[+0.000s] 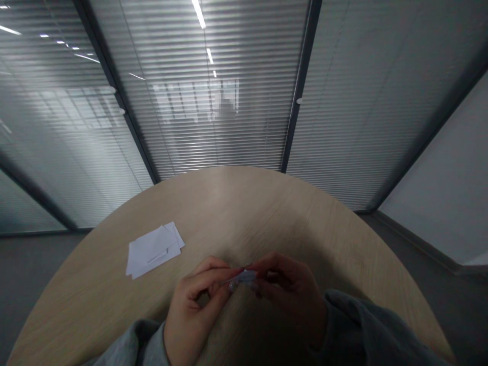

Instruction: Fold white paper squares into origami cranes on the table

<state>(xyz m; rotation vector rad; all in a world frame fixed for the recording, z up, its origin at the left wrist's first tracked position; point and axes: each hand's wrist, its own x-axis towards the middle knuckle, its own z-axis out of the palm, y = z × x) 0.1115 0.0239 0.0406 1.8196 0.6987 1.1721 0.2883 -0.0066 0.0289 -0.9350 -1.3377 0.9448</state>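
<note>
Between my two hands, over the near part of the wooden table (236, 203), is a small folded piece of white paper (247, 276). My left hand (202, 297) pinches its left end between thumb and fingers. On the opposite side, my right hand (290, 287) grips the right end, its fingertips closed and partly in shadow. Much of the paper is hidden behind the fingers, so its full shape cannot be made out. Several loose sheets of white paper (152, 249) lie overlapping on the table, to the left of and beyond my left hand.
The table's rounded far edge curves close to glass panels with blinds (221, 137), set between dark frames (301, 86). A pale wall (438, 188) stands at the right. Grey floor (34, 264) shows past the table's left side.
</note>
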